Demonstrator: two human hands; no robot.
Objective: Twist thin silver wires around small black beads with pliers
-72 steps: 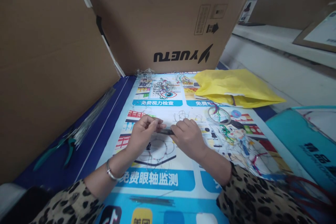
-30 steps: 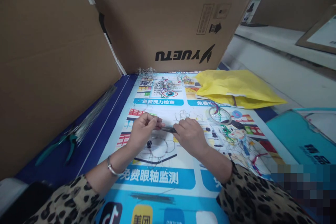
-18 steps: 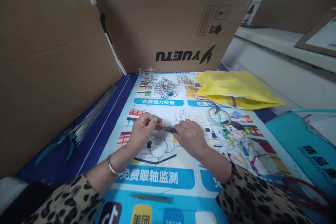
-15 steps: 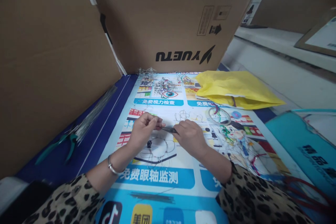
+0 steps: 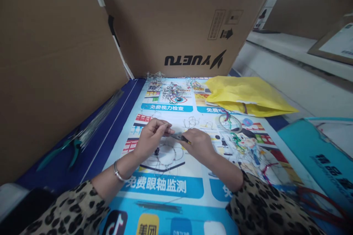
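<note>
While right hand [image 5: 199, 144] grips pliers [image 5: 178, 137] and left hand [image 5: 152, 134] pinches, a yellow bag [image 5: 246, 91] gapes.

Slim dark tool [image 5: 178, 137] with some yellow near one end, roughly crosswise over the printed sheet [image 5: 196, 159]

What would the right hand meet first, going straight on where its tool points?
Probably the fingers of the left hand, at the tip of the tool in the right hand; contact there is unclear.

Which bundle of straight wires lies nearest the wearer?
The short bundle on the printed sheet; the long bundle lies farther off, by teal pliers.
</note>
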